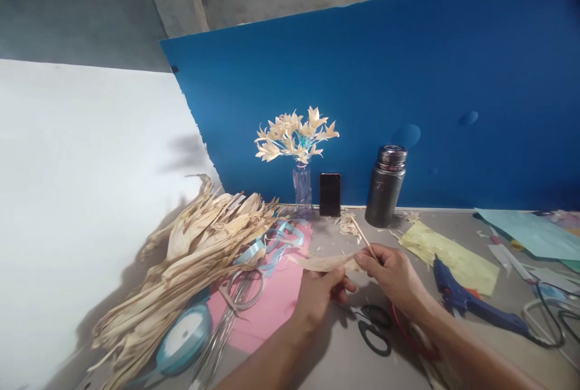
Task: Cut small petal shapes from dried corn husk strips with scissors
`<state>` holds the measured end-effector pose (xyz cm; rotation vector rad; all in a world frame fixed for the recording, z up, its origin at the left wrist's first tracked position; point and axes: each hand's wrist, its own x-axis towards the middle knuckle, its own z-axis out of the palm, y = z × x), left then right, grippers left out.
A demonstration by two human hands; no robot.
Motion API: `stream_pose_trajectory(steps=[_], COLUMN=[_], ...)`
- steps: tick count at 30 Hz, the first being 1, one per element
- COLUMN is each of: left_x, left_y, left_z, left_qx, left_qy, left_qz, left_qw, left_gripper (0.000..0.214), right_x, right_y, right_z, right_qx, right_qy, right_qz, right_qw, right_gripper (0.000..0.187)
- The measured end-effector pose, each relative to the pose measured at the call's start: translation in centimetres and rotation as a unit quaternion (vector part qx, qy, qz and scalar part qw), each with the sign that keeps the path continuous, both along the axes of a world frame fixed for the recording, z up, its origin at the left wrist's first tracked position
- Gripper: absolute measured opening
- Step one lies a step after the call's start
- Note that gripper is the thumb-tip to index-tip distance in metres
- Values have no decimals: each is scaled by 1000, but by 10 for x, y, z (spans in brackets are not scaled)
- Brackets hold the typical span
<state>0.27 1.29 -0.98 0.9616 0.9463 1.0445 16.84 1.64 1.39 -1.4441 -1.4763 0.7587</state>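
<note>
My left hand (319,293) is closed on a pale strip of dried corn husk (317,262) that stretches out to the left. My right hand (392,272) pinches the other end of the husk together with a thin wooden stick (362,236) that points up and away. Both hands hover just above the grey table (344,360), in front of a pink sheet (272,311).
A pile of dried husks (190,263) lies at the left beside a blue ribbon roll (183,338) and wires. Black scissors (374,326) lie under my hands. A blue glue gun (471,302), yellow paper, a flask (385,188), a phone and a vase of husk flowers (296,139) stand behind.
</note>
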Motion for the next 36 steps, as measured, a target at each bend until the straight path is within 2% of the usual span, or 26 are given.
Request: stream_pose_trajectory(steps=[4, 7, 9, 12, 15, 17, 20, 22, 24, 26, 29, 33, 36], left_x=[-10, -24, -34, -40, -33, -26, -18, -16, -16, -16, -14, -12, -12], left_y=[11, 27, 34, 34, 22, 15, 13, 16, 19, 19, 11, 1, 0], left_z=[-3, 2, 8, 16, 17, 16, 14, 13, 12, 12, 17, 28, 30], left_qx=[-32, -39, -54, -64, -50, -18, 29, 41, 50, 57, 79, 117, 102], left_qy=[29, 31, 34, 57, 92, 132, 138, 108, 96, 96, 132, 176, 160], left_qz=[-64, -62, -90, -169, -227, -218, -133, -89, -69, -58, -75, -126, -144], left_qw=[997, 997, 994, 982, 968, 967, 981, 989, 992, 992, 985, 969, 971], left_gripper=[37, 40, 47, 48, 36, 30, 33, 34, 31, 27, 28, 37, 33], right_x=[15, 29, 34, 34, 30, 31, 34, 31, 24, 12, -6, -18, -18], right_y=[3, 3, 0, -5, -5, -2, 3, 4, 2, -2, -8, -13, -15], right_z=[8, 18, 24, 28, 27, 23, 17, 14, 12, 9, 3, -3, -7], right_qx=[-11, -51, -72, -79, -65, -51, -32, -27, -27, -22, -6, -5, 15], right_qy=[5, 3, -4, -18, -30, -31, -23, -23, -33, -46, -57, -78, -116], right_qz=[15, 98, 149, 175, 161, 136, 79, 66, 85, 106, 130, 174, 164], right_qw=[1000, 994, 986, 981, 984, 989, 996, 997, 995, 993, 990, 982, 980], right_gripper=[34, 32, 26, 19, 17, 22, 48, 57, 51, 38, 32, 48, 55])
